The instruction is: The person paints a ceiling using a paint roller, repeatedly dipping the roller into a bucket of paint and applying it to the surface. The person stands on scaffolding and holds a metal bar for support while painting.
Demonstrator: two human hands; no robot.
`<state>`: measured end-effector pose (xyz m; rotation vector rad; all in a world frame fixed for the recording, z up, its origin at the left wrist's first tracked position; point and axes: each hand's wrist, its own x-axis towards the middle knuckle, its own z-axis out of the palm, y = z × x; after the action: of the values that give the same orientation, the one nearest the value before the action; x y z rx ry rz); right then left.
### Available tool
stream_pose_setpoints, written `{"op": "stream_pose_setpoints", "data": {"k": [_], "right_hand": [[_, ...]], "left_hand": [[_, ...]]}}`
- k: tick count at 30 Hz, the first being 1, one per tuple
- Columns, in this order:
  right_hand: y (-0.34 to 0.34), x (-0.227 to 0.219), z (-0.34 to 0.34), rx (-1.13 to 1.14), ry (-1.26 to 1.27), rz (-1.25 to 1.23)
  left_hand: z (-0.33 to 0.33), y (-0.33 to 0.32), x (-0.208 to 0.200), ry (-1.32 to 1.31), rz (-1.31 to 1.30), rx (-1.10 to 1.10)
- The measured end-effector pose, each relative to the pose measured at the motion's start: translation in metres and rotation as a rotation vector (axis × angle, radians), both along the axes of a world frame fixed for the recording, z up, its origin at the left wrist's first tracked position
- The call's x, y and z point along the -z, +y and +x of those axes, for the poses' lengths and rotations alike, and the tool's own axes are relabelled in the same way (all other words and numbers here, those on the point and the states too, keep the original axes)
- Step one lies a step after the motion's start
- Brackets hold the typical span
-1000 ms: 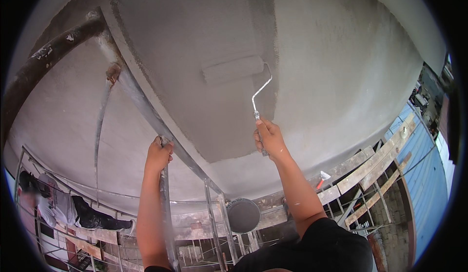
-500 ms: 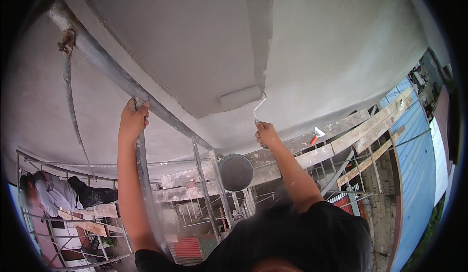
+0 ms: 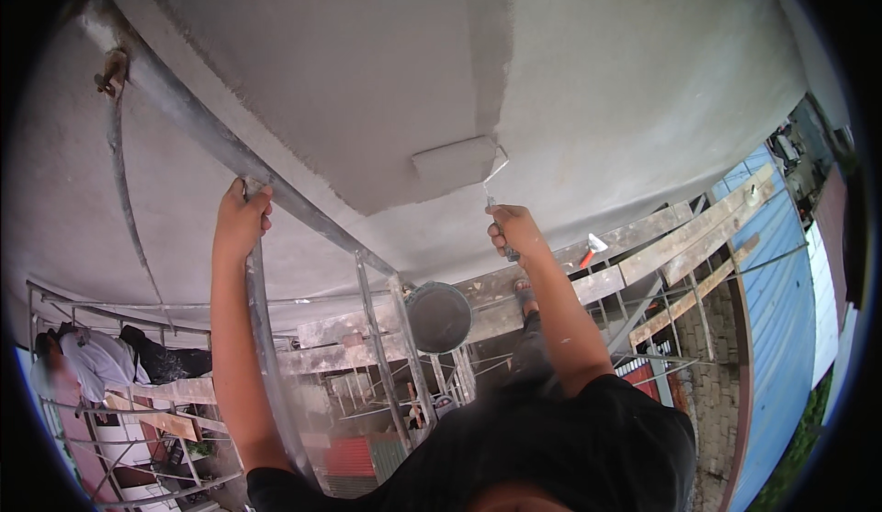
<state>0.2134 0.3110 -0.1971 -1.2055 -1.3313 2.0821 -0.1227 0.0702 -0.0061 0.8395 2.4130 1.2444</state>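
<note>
My right hand (image 3: 516,232) is closed around the handle of a paint roller (image 3: 450,165). Its cover lies against the grey wall (image 3: 616,80), within a darker, wet-looking patch. To the left, my left hand (image 3: 242,223) is wrapped round the top of an upright metal scaffold pole (image 3: 259,315), just under a long slanting pipe (image 3: 197,112). Between my arms and lower down, a dark round bucket (image 3: 439,319) holds greyish material. Right of my right hand, a scraper with a red-orange handle (image 3: 589,257) lies on the planks.
Worn scaffold planks (image 3: 597,285) run along the wall, with metal rails and gaps below them. One of my feet (image 3: 525,296) rests there. Another person (image 3: 96,360) is on scaffolding at far left. A blue corrugated roof (image 3: 781,319) lies at right.
My right hand and the roller have moved slightly up the wall, and the roller's handle has tilted. My foot has come into sight. My left hand keeps its hold on the pole.
</note>
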Motion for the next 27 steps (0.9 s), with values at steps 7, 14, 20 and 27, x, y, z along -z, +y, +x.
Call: {"op": "stream_pose_setpoints", "data": {"k": [7,14,20,27], "right_hand": [[0.000,-0.142,0.008,0.008,0.190,0.295],[0.029,-0.269,-0.030,0.029,0.443,0.543],[0.073,-0.382,-0.057,0.014,0.615,0.702],[0.047,-0.377,-0.071,-0.029,0.596,0.861]], "left_hand": [[0.000,-0.004,0.003,-0.027,0.040,-0.004],[-0.001,-0.004,0.004,-0.034,0.083,0.002],[-0.005,0.006,0.006,-0.019,0.085,0.032],[0.000,-0.017,-0.004,0.026,0.058,-0.028]]}}
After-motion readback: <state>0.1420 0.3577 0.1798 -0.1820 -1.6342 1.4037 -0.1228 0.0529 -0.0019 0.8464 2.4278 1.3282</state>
